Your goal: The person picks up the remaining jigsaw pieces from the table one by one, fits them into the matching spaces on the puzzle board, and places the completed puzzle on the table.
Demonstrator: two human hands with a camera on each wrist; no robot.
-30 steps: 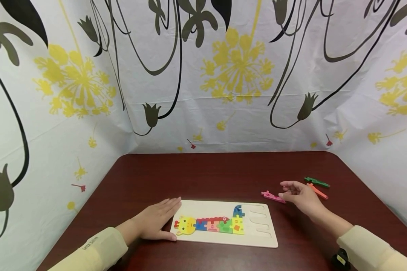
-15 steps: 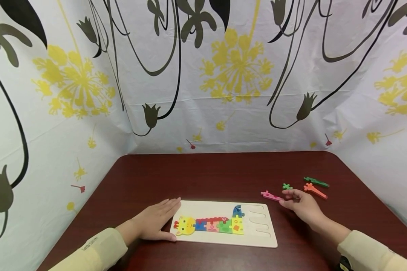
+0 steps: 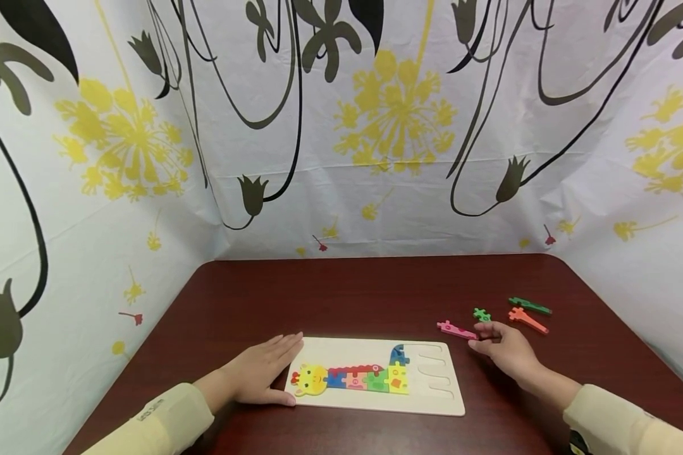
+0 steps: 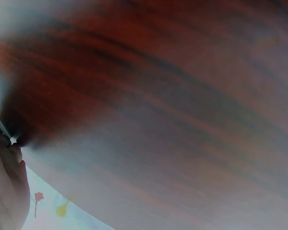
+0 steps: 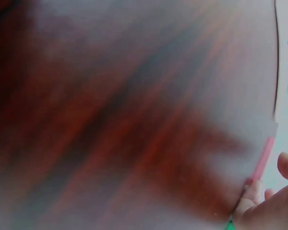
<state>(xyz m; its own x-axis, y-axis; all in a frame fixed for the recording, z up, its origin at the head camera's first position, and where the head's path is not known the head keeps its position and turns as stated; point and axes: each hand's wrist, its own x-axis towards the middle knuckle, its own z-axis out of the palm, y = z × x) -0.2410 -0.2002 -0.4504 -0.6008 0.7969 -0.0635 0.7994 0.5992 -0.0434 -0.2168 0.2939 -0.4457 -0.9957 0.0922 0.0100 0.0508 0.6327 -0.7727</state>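
My left hand [image 3: 264, 370] lies with straight fingers along the left edge of a cream puzzle board [image 3: 370, 406], thumb at its lower corner. Set in the board is a giraffe: a yellow head [image 3: 311, 380], coloured body pieces and a blue piece [image 3: 399, 355]. Several leg-shaped recesses show at its right. Beyond the board's upper right corner, my right hand [image 3: 509, 351] has its bent fingers and thumb around the right end of a pink leg piece [image 3: 455, 329]. In the right wrist view the thumb stands apart from the pink leg piece [image 5: 264, 159].
A green piece [image 3: 481, 314] pokes out behind the right hand's fingers. Farther right lie an orange leg piece [image 3: 528, 320] and a dark green one [image 3: 530, 306]. The dark red table [image 3: 319, 297] is walled in by a patterned white cloth [image 3: 330, 139].
My right hand has shifted left and slightly toward me, off the green piece, which now shows, to the pink leg piece's end. My left hand stays on the board.
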